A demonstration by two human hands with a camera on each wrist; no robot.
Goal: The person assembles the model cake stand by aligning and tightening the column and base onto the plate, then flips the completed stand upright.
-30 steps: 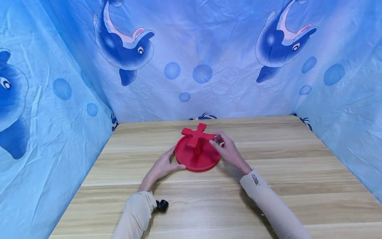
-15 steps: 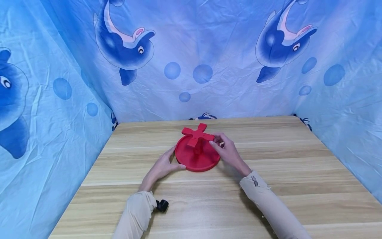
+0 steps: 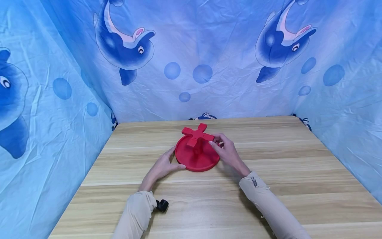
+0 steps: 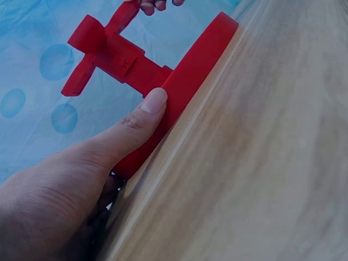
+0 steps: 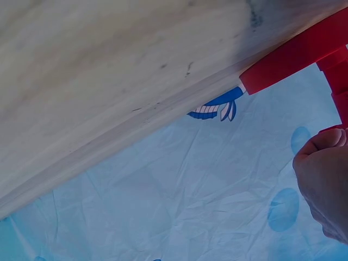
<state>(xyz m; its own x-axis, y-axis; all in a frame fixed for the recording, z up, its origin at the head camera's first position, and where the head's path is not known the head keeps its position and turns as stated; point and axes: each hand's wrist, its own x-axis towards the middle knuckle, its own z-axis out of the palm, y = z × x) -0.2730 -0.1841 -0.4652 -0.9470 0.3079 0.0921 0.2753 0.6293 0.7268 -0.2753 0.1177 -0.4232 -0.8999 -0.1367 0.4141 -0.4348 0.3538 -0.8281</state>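
A red round base (image 3: pixel 183 156) with a raised rim lies on the wooden table. From its middle rises a red post (image 3: pixel 197 151), topped by a red four-armed cross (image 3: pixel 197 134). My left hand (image 3: pixel 162 166) grips the base's near left edge, thumb in front and fingers curving round the side; the left wrist view shows the thumb against the rim. My right hand (image 3: pixel 227 150) pinches the end of the cross's right arm between thumb and fingers. In the right wrist view, curled fingers of the right hand (image 5: pixel 326 182) sit by the cross, which is mostly out of frame.
The wooden table (image 3: pixel 197 212) stretches around the base. A blue dolphin-print cloth (image 3: pixel 226 93) hangs behind it and along both sides. A small black device (image 3: pixel 162 205) sits at the left wrist.
The right hand and the cross's right arm shift very slightly left and down. The left hand stays in place on the base.
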